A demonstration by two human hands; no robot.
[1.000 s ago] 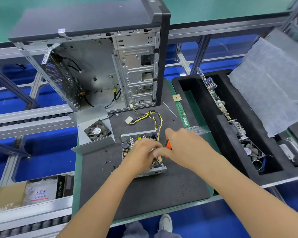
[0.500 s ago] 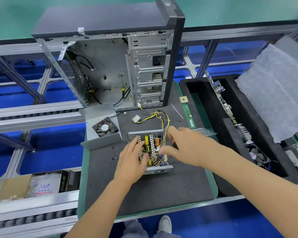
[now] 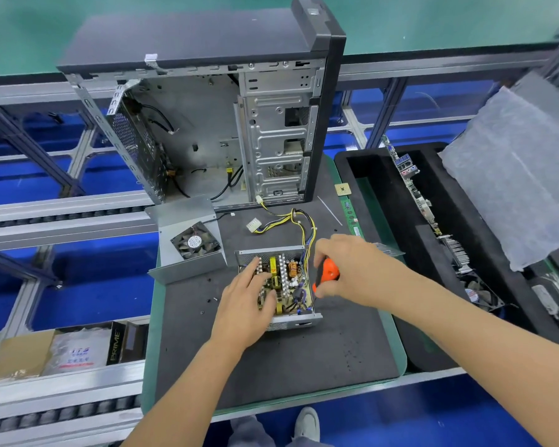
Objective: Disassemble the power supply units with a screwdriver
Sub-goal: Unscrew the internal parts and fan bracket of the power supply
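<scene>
Grey foam mat (image 3: 271,366) serves as the work surface, and everything is read from it — presumably soft so parts neither slide nor scratch. Computer case (image 3: 220,124) stands upright at the mat's far edge, side panel off, interior facing the person; it looks stripped, likely the source of the unit. Black foam tray (image 3: 362,162) lies just off the mat's right edge with boards stood on edge in its slots, probably the drop-off for removed parts. Cover with fan (image 3: 188,243) rests on the mat's far-left part, already off and set aside to expose the internals.

Power supply unit (image 3: 281,285) sits near the mat's centre, open-topped: a shallow metal shell with perforated end walls, a crowded circuit board, a yellow transformer, a copper coil, pale heatsink fins. Its yellow-and-black cable bundle (image 3: 291,221) trails toward the case.

Left hand (image 3: 242,304) lies over the unit's near-left part, fingers fairly straight, pressing on the components — seemingly steadying it, gripping nothing. Right hand (image 3: 349,269) has its fingers curled round the orange screwdriver (image 3: 328,272) at the unit's right wall, tip angled down toward the board's edge; whether it sits in a screw cannot be told. Loose screws (image 3: 212,300) lie on the mat left of the unit.
</scene>
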